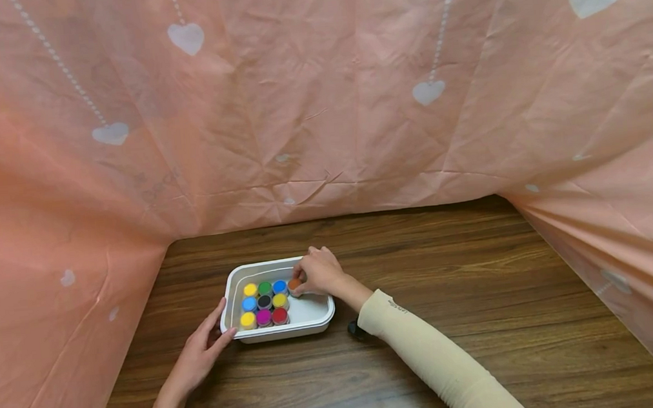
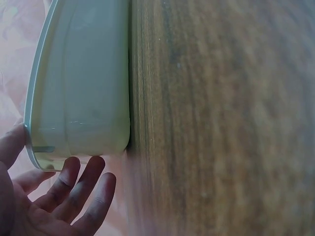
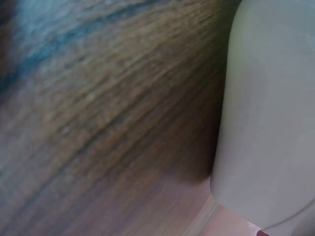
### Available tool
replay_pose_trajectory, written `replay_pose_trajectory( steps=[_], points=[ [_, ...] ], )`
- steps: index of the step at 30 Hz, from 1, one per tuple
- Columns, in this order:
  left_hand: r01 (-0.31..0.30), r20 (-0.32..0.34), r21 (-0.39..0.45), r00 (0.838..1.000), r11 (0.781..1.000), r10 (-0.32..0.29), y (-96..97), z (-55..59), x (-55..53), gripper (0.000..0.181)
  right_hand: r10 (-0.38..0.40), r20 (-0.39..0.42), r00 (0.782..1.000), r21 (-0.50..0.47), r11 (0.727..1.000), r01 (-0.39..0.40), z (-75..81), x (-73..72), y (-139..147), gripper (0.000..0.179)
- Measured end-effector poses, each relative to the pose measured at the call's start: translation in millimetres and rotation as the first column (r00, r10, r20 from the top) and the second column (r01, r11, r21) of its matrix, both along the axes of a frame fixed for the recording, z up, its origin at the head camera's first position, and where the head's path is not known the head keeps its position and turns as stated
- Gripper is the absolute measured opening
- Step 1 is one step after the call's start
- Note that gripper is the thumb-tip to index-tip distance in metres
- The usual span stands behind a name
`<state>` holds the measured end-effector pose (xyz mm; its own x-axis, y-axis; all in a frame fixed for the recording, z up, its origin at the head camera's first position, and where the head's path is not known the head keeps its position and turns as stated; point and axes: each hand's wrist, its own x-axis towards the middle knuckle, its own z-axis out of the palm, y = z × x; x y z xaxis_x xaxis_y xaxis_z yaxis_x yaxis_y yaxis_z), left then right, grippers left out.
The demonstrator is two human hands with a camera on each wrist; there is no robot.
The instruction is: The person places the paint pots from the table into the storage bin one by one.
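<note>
A white rectangular plastic tray (image 1: 308, 330) stands on the wooden table, holding rows of small paint pots with coloured lids. At its near left corner my left hand (image 1: 197, 361) grips the tray, thumb on the rim; in the left wrist view, the fingers (image 2: 83, 184) bend against the outer wall. Inside the far right part, my right hand (image 1: 321, 272) pinches an orange-lidded paint pot (image 1: 294, 284), partly covered by the fingers. Beside it sits a blue-lidded pot (image 1: 279, 287). The right wrist view shows the tray's outer wall (image 3: 270, 113), with the right hand out of sight.
Yellow (image 1: 250, 290), green (image 1: 265, 288), black (image 1: 264, 302), magenta (image 1: 263, 317) and red (image 1: 280, 315) lids are among the other pots. A pink curtain with white hearts (image 1: 320, 133) hangs around the wooden table (image 1: 455, 270). A black object (image 1: 356, 329) shows under the right wrist.
</note>
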<state>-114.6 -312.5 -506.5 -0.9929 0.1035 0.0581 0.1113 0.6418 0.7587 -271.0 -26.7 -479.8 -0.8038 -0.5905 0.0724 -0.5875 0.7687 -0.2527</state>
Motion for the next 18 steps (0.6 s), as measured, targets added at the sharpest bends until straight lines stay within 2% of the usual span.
replay_pose_trajectory(
  steps=[12,18],
  points=[
    [-0.009,0.029,-0.011,1.0,1.0,0.009,1.9,4.5,1.1,0.071,0.022,0.012,1.0,-0.008,1.0,-0.022,0.4,0.1,2.4,0.034],
    [-0.013,0.029,-0.019,0.999,1.0,0.014,3.0,5.5,1.8,0.072,0.035,0.031,0.999,-0.047,0.998,-0.033,3.3,1.2,4.8,0.03]
  ],
)
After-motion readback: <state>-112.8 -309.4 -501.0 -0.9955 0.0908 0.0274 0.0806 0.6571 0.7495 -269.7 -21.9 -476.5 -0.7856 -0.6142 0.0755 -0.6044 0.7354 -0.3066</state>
